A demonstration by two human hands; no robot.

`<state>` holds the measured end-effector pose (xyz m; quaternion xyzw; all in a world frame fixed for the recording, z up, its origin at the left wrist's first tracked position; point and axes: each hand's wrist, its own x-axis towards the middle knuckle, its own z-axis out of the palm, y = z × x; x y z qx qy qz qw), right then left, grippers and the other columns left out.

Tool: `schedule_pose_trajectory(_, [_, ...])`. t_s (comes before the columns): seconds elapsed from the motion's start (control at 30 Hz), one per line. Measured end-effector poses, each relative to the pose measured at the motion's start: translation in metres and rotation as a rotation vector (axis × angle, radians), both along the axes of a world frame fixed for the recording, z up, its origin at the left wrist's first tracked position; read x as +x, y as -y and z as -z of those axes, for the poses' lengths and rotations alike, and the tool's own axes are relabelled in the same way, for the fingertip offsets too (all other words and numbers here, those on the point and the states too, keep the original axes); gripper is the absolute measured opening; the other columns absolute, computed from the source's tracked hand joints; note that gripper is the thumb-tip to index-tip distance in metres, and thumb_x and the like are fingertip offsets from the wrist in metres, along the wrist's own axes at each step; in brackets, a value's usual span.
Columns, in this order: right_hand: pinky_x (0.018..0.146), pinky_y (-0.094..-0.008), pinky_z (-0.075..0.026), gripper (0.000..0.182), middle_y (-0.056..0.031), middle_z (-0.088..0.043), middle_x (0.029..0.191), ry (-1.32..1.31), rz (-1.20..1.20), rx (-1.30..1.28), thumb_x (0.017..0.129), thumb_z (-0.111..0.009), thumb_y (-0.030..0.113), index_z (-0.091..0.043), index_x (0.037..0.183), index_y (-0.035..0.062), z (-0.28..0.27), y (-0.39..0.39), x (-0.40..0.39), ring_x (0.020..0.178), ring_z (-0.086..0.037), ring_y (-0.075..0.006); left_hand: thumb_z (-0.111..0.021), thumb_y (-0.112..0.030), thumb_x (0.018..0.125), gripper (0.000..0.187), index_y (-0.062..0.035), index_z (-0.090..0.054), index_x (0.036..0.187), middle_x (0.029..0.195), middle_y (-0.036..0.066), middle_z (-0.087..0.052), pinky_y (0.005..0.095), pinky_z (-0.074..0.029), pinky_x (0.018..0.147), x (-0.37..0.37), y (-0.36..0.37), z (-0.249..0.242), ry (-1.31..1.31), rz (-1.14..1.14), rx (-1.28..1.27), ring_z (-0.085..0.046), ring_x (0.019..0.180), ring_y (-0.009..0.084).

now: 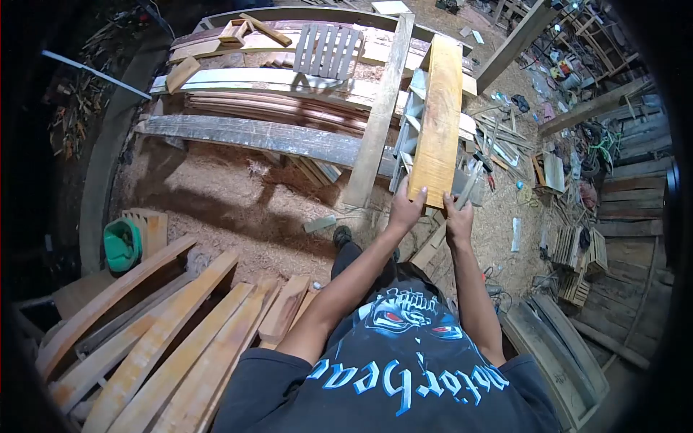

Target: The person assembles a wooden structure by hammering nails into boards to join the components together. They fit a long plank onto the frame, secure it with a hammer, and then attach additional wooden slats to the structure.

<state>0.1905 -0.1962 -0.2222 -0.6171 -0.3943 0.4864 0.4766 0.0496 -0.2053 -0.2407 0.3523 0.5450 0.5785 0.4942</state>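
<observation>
Head view: left hand (407,212) and right hand (459,220) curl round the near end of a wide plank (440,115); shavings (289,209) cover the ground.

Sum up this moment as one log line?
left hand: gripping wide board | right hand: gripping its near end too

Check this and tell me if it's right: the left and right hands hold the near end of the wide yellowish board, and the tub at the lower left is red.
The colour is wrong: the tub at the lower left is green, as the head view shows. The left hand and right hand do hold the board's near end.
</observation>
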Motion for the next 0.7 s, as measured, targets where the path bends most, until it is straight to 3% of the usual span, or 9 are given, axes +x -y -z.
schedule_pose_trajectory(0.23, [0.061, -0.0244, -0.045, 0.026, -0.0023, -0.059, 0.08, 0.234, 0.05, 0.059, 0.088, -0.07, 0.025, -0.057, 0.087, 0.0021, -0.002, 0.009, -0.017, 0.069, -0.053, -0.0085, -0.064, -0.03, 0.089, 0.047, 0.0027, -0.052, 0.122, 0.102, 0.018, -0.066, 0.0339, -0.051, 0.078, -0.01, 0.008, 0.005, -0.292, 0.003, -0.076, -0.065, 0.091, 0.0227])
schedule_pose_trajectory(0.33, [0.062, -0.0253, -0.045, 0.029, -0.003, -0.061, 0.081, 0.186, 0.116, 0.049, 0.086, -0.072, 0.028, -0.061, 0.085, 0.0013, -0.005, 0.011, -0.023, 0.069, -0.054, -0.0088, -0.065, -0.03, 0.089, 0.047, 0.003, -0.053, 0.12, 0.1, 0.017, -0.067, 0.0361, -0.051, 0.079, -0.018, 0.011, -0.011, -0.171, 0.072, -0.148, -0.065, 0.091, 0.0243])
schedule_pose_trajectory(0.43, [0.062, -0.0252, -0.045, 0.033, -0.0028, -0.06, 0.08, 0.304, 0.217, 0.119, 0.084, -0.075, 0.03, -0.059, 0.088, 0.0007, 0.001, 0.012, -0.023, 0.068, -0.052, -0.0088, -0.065, -0.028, 0.089, 0.047, 0.0032, -0.052, 0.121, 0.1, 0.017, -0.067, 0.036, -0.051, 0.08, -0.014, 0.015, -0.007, -0.169, 0.048, -0.029, -0.065, 0.091, 0.0251])
schedule_pose_trajectory(0.53, [0.061, -0.025, -0.044, 0.035, -0.0025, -0.059, 0.079, 0.308, 0.24, 0.15, 0.084, -0.075, 0.03, -0.058, 0.089, 0.0007, 0.006, 0.013, -0.023, 0.068, -0.052, -0.0091, -0.065, -0.027, 0.087, 0.05, 0.0013, -0.05, 0.125, 0.109, 0.021, -0.062, 0.0375, -0.048, 0.086, -0.008, 0.022, -0.006, -0.054, 0.021, 0.025, -0.062, 0.101, 0.0304])
schedule_pose_trajectory(0.67, [0.061, -0.0242, -0.044, 0.031, -0.0021, -0.059, 0.08, 0.263, 0.186, 0.017, 0.087, -0.072, 0.028, -0.057, 0.091, 0.0008, -0.007, 0.016, -0.024, 0.068, -0.052, -0.0089, -0.065, -0.029, 0.087, 0.051, 0.0011, -0.051, 0.125, 0.108, 0.023, -0.063, 0.0392, -0.049, 0.084, -0.011, 0.023, -0.013, -0.101, 0.03, -0.044, -0.063, 0.1, 0.0345])
schedule_pose_trajectory(0.7, [0.061, -0.0242, -0.045, 0.029, -0.0021, -0.06, 0.081, 0.27, 0.166, 0.043, 0.088, -0.071, 0.027, -0.058, 0.091, 0.001, 0.0, 0.013, -0.02, 0.068, -0.053, -0.0088, -0.064, -0.027, 0.087, 0.049, 0.0018, -0.051, 0.125, 0.107, 0.022, -0.064, 0.0373, -0.049, 0.083, -0.01, 0.022, -0.012, -0.127, 0.011, -0.041, -0.063, 0.099, 0.0312])
